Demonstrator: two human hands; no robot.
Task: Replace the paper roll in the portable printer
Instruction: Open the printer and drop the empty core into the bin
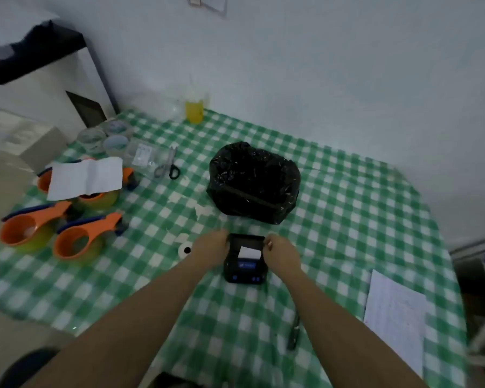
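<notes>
Both hands grip the small black portable printer (245, 259) low in the middle of the frame, left hand (211, 249) and right hand (280, 252) closed on its sides.

White paper (249, 252) shows in its open top. A small white paper roll (184, 250) lies just left of the left hand. Behind the printer a black bag-lined bin (254, 182) blocks the way; orange tape dispensers (53, 233) crowd the left edge of the green checked tablecloth (347, 219), a white sheet (395, 315) the right edge, and a dark pen (294, 333) lies at lower right.
</notes>
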